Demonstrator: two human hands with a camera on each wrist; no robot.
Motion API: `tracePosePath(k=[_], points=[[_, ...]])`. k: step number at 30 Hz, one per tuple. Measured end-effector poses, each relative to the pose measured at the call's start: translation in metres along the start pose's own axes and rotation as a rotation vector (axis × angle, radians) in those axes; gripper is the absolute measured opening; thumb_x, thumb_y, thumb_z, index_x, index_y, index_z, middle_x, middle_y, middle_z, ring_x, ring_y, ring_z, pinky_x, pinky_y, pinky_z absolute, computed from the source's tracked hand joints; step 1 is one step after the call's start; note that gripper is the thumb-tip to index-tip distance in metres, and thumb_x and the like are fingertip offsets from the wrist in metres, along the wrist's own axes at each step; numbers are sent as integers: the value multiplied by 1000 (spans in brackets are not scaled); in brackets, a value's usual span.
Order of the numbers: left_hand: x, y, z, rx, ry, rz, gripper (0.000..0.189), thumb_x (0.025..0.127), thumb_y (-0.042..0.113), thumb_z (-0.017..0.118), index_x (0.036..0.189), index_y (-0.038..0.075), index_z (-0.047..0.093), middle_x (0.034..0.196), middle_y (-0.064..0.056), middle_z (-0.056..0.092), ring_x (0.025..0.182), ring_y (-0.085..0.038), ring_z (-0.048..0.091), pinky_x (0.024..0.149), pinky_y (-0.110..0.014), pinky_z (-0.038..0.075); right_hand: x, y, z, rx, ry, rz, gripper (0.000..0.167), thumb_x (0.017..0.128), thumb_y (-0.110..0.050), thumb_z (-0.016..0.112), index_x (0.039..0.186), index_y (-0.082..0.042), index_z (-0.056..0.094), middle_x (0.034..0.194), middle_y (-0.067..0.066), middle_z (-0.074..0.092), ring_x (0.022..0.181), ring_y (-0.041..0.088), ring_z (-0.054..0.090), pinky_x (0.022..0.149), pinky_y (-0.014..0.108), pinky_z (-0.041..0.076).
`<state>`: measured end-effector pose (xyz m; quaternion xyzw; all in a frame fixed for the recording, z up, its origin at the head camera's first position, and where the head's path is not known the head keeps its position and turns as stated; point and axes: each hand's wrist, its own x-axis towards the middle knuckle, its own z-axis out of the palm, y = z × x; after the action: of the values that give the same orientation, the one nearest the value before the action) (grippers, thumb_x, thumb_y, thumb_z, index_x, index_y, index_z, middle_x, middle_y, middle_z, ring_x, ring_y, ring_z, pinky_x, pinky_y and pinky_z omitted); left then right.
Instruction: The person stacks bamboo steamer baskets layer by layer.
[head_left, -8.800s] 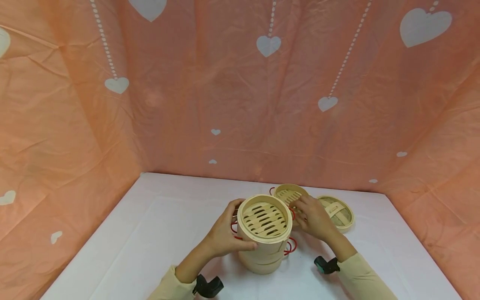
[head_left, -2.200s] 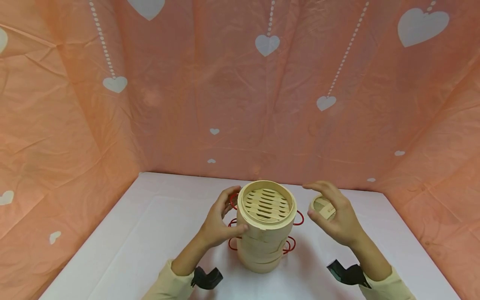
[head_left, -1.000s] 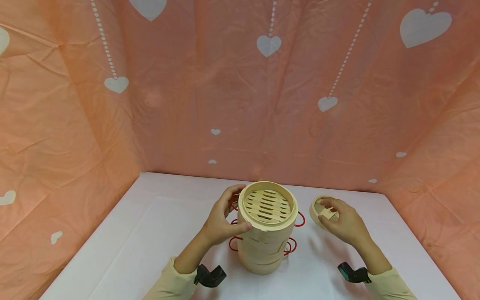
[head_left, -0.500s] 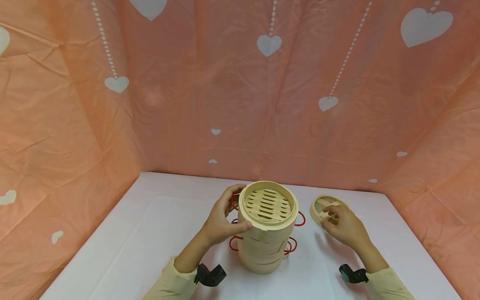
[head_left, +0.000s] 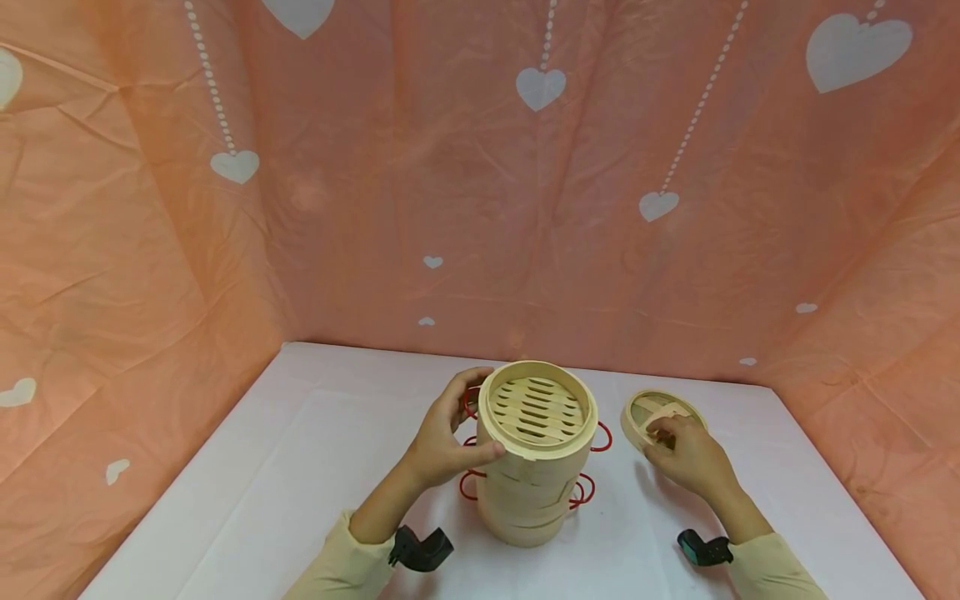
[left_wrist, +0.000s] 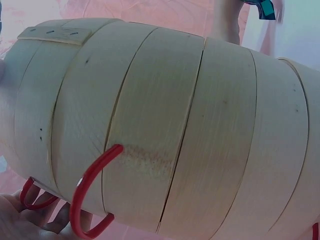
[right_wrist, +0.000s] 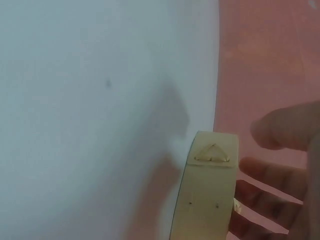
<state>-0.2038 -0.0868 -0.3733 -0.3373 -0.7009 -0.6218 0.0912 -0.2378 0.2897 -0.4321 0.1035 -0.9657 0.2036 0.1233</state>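
A tall stack of bamboo steamer baskets [head_left: 528, 492] stands upright on the white table. Slats show inside the open top basket [head_left: 536, 412], and red loop handles [left_wrist: 92, 190] stick out at the sides. My left hand [head_left: 442, 446] grips the upper part of the stack, thumb at the front and fingers round the far left side. To the right, a round bamboo lid [head_left: 637, 417] with a crossing strap lies on the table. Over the lid, my right hand [head_left: 693, 454] has its fingers at the strap. In the right wrist view the thumb is apart from the lid [right_wrist: 207, 185].
The white-covered table [head_left: 300, 467] ends at an orange cloth backdrop [head_left: 480, 208] with white hearts, which encloses the back and sides. A black wrist camera [head_left: 420, 550] sits on the left wrist, another wrist camera [head_left: 705, 547] on the right.
The basket formerly behind the stack is now its top tier. My right hand has since moved onto the lid, its fingers shifting slightly at the strap. The left hand stays on the stack.
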Motion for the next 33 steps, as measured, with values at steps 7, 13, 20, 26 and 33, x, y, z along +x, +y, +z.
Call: tracePosePath(k=[7, 13, 20, 26, 33], points=[[0, 2, 0, -7, 2, 5, 82, 75, 35, 80, 139, 5, 40, 131, -16, 53, 116, -24, 54, 100, -24, 44, 1, 1, 1, -9, -3, -4, 19, 75, -19, 72, 91, -8, 70, 83, 1, 64, 78, 16, 59, 67, 36, 48], [0, 2, 0, -5, 4, 7, 82, 74, 34, 80, 139, 4, 40, 131, -16, 53, 116, -22, 54, 100, -24, 44, 1, 0, 2, -23, -21, 15, 18, 74, -17, 72, 90, -8, 70, 81, 1, 64, 77, 16, 58, 66, 36, 48], [-1, 1, 0, 3, 4, 0, 81, 74, 34, 80, 139, 4, 40, 131, -16, 53, 116, -23, 54, 101, -24, 43, 1, 1, 4, -47, -30, 32, 19, 73, -14, 71, 91, -7, 71, 76, 0, 62, 73, 14, 55, 61, 34, 45], [-1, -1, 1, 20, 6, -10, 81, 75, 37, 80, 139, 7, 41, 133, -13, 52, 117, -25, 53, 101, -28, 44, 1, 3, 6, -61, -40, 40, 19, 74, -12, 73, 92, -6, 70, 74, -1, 61, 69, 14, 53, 60, 33, 43], [-1, -2, 1, 22, 8, -11, 81, 75, 37, 79, 140, 9, 41, 134, -11, 52, 119, -25, 53, 102, -29, 44, 1, 3, 8, -88, -36, 23, 18, 75, -9, 73, 92, -5, 69, 74, 0, 58, 68, 14, 51, 58, 33, 41]])
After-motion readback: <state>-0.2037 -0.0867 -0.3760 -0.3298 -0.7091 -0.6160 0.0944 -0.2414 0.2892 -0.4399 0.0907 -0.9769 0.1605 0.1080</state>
